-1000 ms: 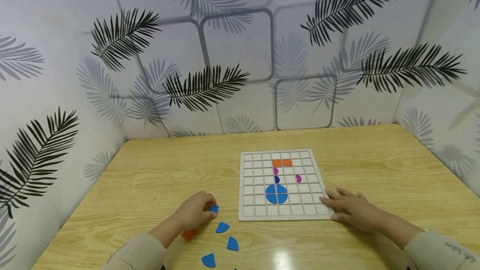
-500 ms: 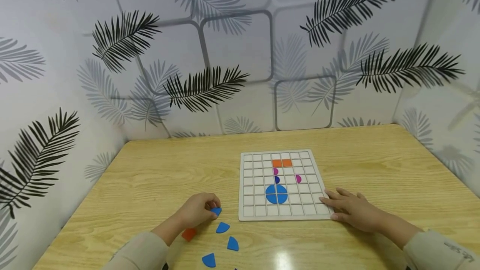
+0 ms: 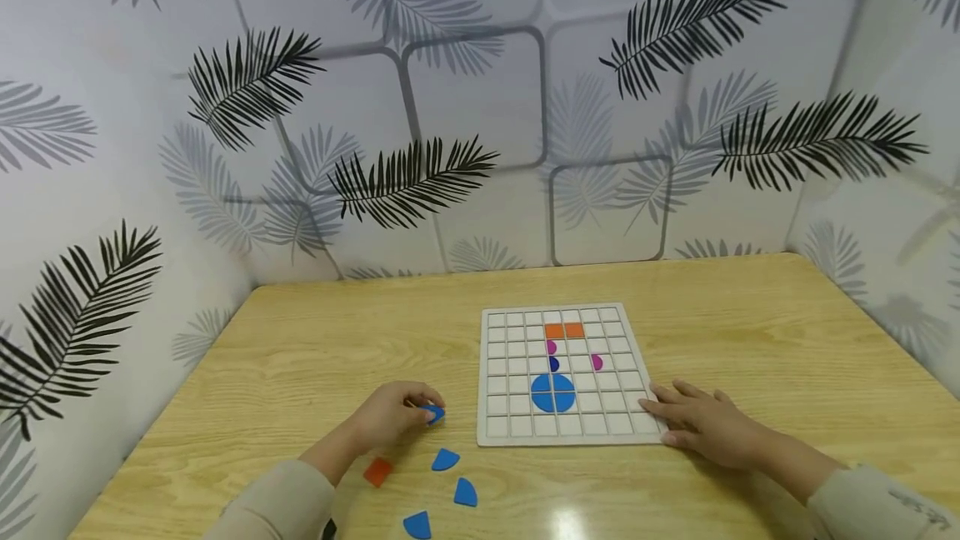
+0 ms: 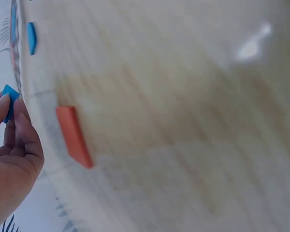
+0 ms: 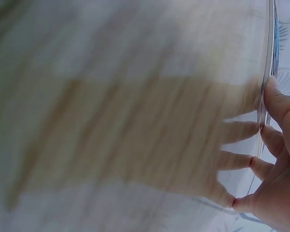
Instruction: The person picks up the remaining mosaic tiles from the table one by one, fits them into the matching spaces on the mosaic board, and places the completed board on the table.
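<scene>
My left hand pinches a blue quarter-circle piece between thumb and fingers, left of the white grid board. The left wrist view shows the same blue piece held up at the fingertips. My right hand rests with spread, fairly straight fingers at the board's right edge, touching it near the front corner. On the board lie several blue quarter pieces forming a full disc, two orange squares, two magenta half-circles and a dark blue half-circle.
Loose on the wooden table near the left forearm are a red-orange square and several blue quarter-circle pieces. A patterned wall stands behind the table.
My left hand has shifted slightly right with the blue quarter-circle piece, which now appears more tilted in the fingers. The right hand stays at the board's edge.
</scene>
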Action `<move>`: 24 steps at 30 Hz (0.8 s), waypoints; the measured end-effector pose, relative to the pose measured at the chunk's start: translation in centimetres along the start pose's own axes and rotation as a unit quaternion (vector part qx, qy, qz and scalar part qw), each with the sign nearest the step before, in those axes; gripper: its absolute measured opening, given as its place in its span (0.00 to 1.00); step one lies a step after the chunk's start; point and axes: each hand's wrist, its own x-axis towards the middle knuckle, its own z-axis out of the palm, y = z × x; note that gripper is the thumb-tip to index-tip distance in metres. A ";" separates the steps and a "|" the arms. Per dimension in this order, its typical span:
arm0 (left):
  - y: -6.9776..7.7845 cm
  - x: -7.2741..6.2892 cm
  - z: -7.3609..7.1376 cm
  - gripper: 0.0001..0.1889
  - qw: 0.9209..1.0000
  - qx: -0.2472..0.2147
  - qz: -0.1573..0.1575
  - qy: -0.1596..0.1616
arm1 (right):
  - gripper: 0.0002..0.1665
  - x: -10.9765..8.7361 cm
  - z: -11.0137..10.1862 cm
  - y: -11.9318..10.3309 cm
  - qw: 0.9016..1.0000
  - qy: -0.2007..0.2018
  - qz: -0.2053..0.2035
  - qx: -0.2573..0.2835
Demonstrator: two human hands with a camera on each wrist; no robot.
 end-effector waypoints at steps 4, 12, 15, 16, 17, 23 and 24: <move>0.7 0.3 -0.1 0.08 1.000 -0.022 0.009 0.003 | 0.29 0.0 0.1 -0.1 1.000 0.002 -0.006 -0.001; 2.6 1.4 0.5 0.10 0.993 -0.111 0.017 -0.022 | 0.30 0.0 -0.2 0.0 1.000 -0.006 0.000 -0.006; 3.2 1.8 0.7 0.10 0.995 -0.096 0.031 -0.019 | 0.30 0.1 -0.4 0.0 1.000 -0.011 0.005 -0.004; 3.4 1.9 0.8 0.10 0.995 -0.090 0.035 -0.019 | 0.30 0.1 -0.4 0.0 1.000 -0.011 0.005 -0.006; 3.6 2.0 0.9 0.10 0.995 -0.085 0.039 -0.018 | 0.30 0.1 -0.4 0.0 1.000 -0.012 0.004 -0.006; 5.0 2.8 1.7 0.11 0.995 -0.075 0.055 -0.022 | 0.31 0.1 -0.2 0.0 1.000 -0.012 0.000 0.003; 5.3 3.0 1.8 0.10 0.995 -0.074 0.057 -0.025 | 0.31 0.1 -0.2 0.0 1.000 -0.011 -0.002 0.002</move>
